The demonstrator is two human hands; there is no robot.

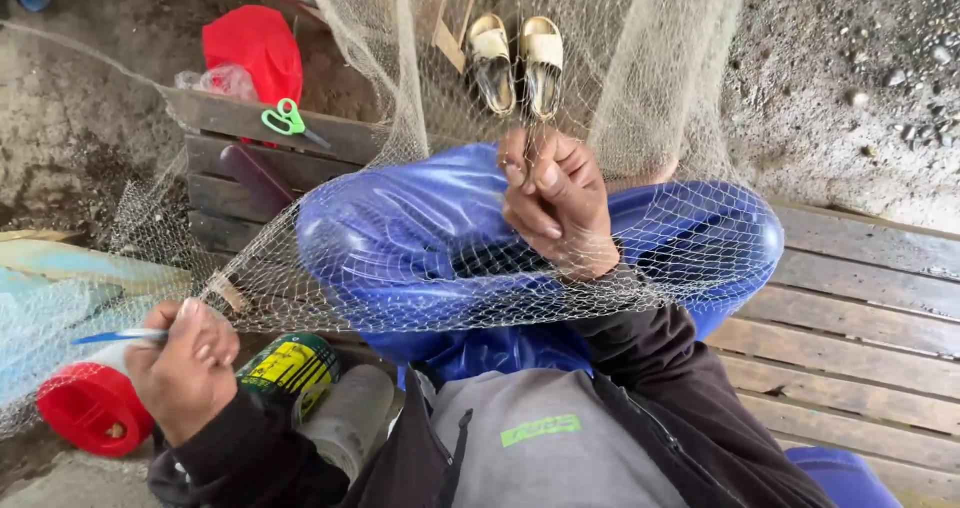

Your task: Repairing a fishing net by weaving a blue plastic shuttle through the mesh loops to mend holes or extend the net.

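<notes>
A pale fishing net (420,88) hangs from above and drapes over my blue-trousered knees (420,228). My right hand (555,203) pinches the net mesh in front of my knees, fingers closed on the strands. My left hand (185,368) is out to the lower left, fist closed on a thin blue and white netting needle (120,337) that points left. Net mesh stretches from that hand across my lap.
I sit on a wooden slat platform (860,318). Green-handled scissors (285,120) lie on a plank beside a red cloth (255,48). A red funnel-shaped spool (90,408), a green-yellow can (290,366) and a grey bottle (350,418) sit near my left hand. Beige sandals (515,63) rest on the ground ahead.
</notes>
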